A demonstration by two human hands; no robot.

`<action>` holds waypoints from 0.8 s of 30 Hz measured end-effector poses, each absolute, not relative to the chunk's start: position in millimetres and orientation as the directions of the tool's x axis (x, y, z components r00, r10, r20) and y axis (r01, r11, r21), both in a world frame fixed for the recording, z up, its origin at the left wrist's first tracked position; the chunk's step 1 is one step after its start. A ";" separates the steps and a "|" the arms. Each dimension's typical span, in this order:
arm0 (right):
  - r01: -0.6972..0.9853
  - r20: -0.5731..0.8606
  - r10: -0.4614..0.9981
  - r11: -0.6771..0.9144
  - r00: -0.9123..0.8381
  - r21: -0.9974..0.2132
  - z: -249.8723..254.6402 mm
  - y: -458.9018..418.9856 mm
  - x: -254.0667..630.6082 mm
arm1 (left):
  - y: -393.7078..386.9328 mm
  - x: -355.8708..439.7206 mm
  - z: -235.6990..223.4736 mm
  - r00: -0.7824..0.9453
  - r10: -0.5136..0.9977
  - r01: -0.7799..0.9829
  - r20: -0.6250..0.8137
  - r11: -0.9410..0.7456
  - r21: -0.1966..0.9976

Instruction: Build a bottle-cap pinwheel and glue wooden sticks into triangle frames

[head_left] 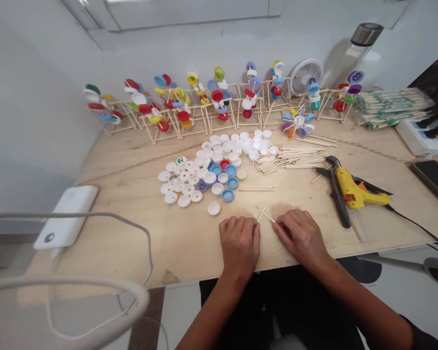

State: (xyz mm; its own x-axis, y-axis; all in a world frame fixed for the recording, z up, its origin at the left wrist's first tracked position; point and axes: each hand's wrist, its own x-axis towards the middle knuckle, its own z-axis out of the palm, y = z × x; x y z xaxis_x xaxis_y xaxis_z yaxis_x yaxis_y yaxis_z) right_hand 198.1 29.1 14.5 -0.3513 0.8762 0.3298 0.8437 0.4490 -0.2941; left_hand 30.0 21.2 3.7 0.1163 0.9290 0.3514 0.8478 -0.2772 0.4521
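Near the table's front edge, my left hand (240,245) is closed on a short wooden stick (261,214) that slants up to the right. My right hand (302,238) pinches a second, thinner stick (268,216), which slants up to the left. The two sticks cross between my hands, close to the tabletop. Just beyond them lie a few loose sticks (256,188) side by side. White bottle caps (214,209) are heaped ahead of my left hand, with several blue caps (227,195) and a red cap (225,164) among them.
A yellow glue gun (357,188) rests on its black stand at right, cord trailing. Stick piles (301,157) lie behind. Stick frames with coloured cap wheels (219,92) line the back by a fan (306,78). A power bank (67,216) and cable are left; a phone (432,182) is right.
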 end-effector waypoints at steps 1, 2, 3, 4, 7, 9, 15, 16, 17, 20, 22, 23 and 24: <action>0.850 0.330 0.884 0.432 -0.332 -0.301 14.8 29.0 199.1 | 21.3 30.0 3.8 0.115 0.929 0.847 0.351 -0.276 0.455; 0.855 0.327 0.889 0.420 -0.320 -0.304 15.2 29.1 200.1 | 21.4 30.0 4.0 0.114 0.930 0.847 0.349 -0.275 0.456; 0.858 0.322 0.892 0.414 -0.316 -0.304 15.5 29.2 200.7 | 21.5 30.0 4.2 0.115 0.931 0.847 0.346 -0.274 0.455; 0.859 0.318 0.894 0.413 -0.317 -0.303 15.7 29.3 201.1 | 21.6 30.1 4.5 0.116 0.932 0.848 0.344 -0.273 0.455; 0.860 0.315 0.890 0.420 -0.329 -0.289 15.4 29.7 201.0 | 21.8 30.1 5.1 0.117 0.933 0.846 0.341 -0.274 0.458; 0.859 0.320 0.886 0.428 -0.336 -0.280 14.7 29.8 200.6 | 21.8 30.0 5.3 0.118 0.932 0.845 0.343 -0.276 0.459; 0.857 0.316 0.881 0.440 -0.353 -0.270 14.1 29.7 200.7 | 21.3 29.6 4.8 0.117 0.932 0.846 0.342 -0.274 0.458; 0.857 0.317 0.880 0.440 -0.352 -0.268 14.3 29.7 200.7 | 21.3 29.6 4.6 0.116 0.932 0.846 0.343 -0.274 0.458; 0.858 0.318 0.880 0.439 -0.352 -0.265 14.6 29.7 200.8 | 21.3 29.7 4.3 0.115 0.932 0.847 0.343 -0.273 0.457; 0.863 0.324 0.880 0.435 -0.347 -0.257 14.8 29.7 200.7 | 21.7 29.9 3.7 0.114 0.932 0.850 0.345 -0.272 0.452; 0.862 0.327 0.879 0.436 -0.347 -0.258 14.2 29.6 200.6 | 22.0 30.0 3.5 0.115 0.930 0.850 0.350 -0.275 0.450; 0.861 0.328 0.879 0.437 -0.347 -0.259 13.8 29.5 200.5 | 22.1 30.1 3.5 0.116 0.928 0.849 0.353 -0.277 0.450; 0.861 0.331 0.878 0.437 -0.346 -0.259 13.4 29.4 200.4 | 22.2 30.2 3.6 0.117 0.927 0.848 0.357 -0.280 0.450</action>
